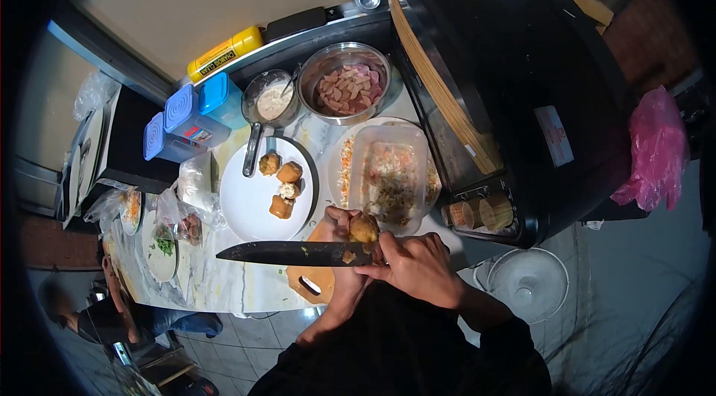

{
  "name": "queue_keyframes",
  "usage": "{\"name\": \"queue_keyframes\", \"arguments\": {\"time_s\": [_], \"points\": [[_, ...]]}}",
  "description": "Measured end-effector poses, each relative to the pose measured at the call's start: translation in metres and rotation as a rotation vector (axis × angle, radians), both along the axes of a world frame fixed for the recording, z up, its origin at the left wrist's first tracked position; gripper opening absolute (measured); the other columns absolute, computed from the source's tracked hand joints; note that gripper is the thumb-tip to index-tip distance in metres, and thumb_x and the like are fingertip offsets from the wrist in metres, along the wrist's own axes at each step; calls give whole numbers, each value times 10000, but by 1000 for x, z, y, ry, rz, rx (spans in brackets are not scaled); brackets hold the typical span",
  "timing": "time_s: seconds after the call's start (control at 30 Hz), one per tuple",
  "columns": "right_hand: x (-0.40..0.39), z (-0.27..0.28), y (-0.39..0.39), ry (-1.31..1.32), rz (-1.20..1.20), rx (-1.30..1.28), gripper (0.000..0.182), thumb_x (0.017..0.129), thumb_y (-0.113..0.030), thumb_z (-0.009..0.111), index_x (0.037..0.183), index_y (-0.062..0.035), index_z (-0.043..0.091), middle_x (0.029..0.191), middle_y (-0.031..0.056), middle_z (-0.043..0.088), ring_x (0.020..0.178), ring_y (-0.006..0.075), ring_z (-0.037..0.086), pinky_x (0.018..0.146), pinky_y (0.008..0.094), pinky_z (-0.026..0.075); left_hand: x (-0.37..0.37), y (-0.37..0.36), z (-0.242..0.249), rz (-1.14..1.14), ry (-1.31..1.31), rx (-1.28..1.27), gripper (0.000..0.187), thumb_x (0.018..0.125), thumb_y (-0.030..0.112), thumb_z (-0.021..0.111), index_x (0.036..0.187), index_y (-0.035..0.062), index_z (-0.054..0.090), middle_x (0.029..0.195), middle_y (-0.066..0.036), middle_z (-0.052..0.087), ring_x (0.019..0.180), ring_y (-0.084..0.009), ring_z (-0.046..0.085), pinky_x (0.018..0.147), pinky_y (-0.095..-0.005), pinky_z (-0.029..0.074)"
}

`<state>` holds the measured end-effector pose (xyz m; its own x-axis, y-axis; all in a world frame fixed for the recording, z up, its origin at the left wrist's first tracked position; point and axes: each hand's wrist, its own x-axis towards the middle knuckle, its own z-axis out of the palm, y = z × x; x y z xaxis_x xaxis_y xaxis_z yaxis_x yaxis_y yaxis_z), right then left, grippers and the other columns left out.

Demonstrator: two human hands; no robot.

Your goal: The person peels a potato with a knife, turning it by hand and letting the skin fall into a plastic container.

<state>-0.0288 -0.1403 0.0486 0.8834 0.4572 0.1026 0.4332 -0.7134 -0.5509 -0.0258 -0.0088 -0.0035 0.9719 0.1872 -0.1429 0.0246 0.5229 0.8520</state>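
Observation:
My left hand (pixel 345 277) grips a brown fried tofu piece (pixel 363 228) near the table's front edge. A large knife (pixel 291 253) with a dark, stained blade is in my right hand (pixel 424 268). Its blade points left and passes across my left hand, hiding part of it. A crumb sticks to the blade near the handle. Right behind the tofu stands a clear plastic container (pixel 389 150) with leftover mixed filling. Partly beneath my hands lies a wooden cutting board (pixel 302 288). On a white plate (pixel 242 209) rest several brown tofu pieces (pixel 289 172), one showing white filling.
Behind are a steel bowl (pixel 344 49) of cut meat and a pan (pixel 261 94) of white batter. Lidded blue boxes (pixel 190 116) stand left. A big black oven (pixel 514 98) bounds the right side. A person (pixel 112 314) is at the far left.

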Motion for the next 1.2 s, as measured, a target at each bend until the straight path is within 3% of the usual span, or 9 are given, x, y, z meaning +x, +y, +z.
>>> {"name": "queue_keyframes", "arguments": {"time_s": [0.3,0.4,0.63,0.7,0.93,1.0,1.2], "points": [[-1,5,-2,-38,-10,-32,546,823,-553,614,867,-10,569,537,56,594,479,275,620,464,398,481,2,-8,11,67,-3,-136,144,980,232,415,966,88,421,882,-47,500,784,-133,530,674,-272,460],[0,0,-3,-5,-18,-9,547,820,-557,615,866,-14,566,545,55,600,478,267,621,459,389,479,0,-1,5,-21,23,-41,187,973,249,401,963,62,404,933,-58,465,850,-137,502,750,-276,445],[0,1,1,-41,-8,-16,550,821,-566,611,860,-19,561,553,52,598,471,247,618,443,367,476,-2,-7,4,32,-6,-71,171,982,236,411,976,66,423,927,-57,489,813,-132,516,720,-269,455],[-1,0,1,-85,-16,-25,553,817,-570,614,853,-21,560,544,47,588,465,239,615,433,360,473,-1,-8,5,61,15,-82,116,986,215,424,981,98,426,869,-35,501,749,-114,527,606,-235,447],[0,0,0,-110,-29,-61,543,812,-564,625,846,-26,562,532,44,576,451,227,605,417,358,466,-4,-3,-9,9,14,-152,175,982,239,422,1054,84,457,916,-46,531,772,-126,551,615,-243,471],[0,2,0,-80,-25,-94,540,812,-562,627,850,-27,564,540,45,580,452,226,602,422,357,467,-5,-5,-1,38,65,-72,171,999,234,406,957,72,443,863,-41,518,744,-112,529,663,-261,460],[-2,-2,0,-105,-27,-12,539,809,-571,626,853,-37,569,567,42,591,480,221,609,446,348,472,-5,-6,0,71,111,-209,175,997,230,404,961,65,449,848,-47,528,718,-114,540,621,-255,463]]}}
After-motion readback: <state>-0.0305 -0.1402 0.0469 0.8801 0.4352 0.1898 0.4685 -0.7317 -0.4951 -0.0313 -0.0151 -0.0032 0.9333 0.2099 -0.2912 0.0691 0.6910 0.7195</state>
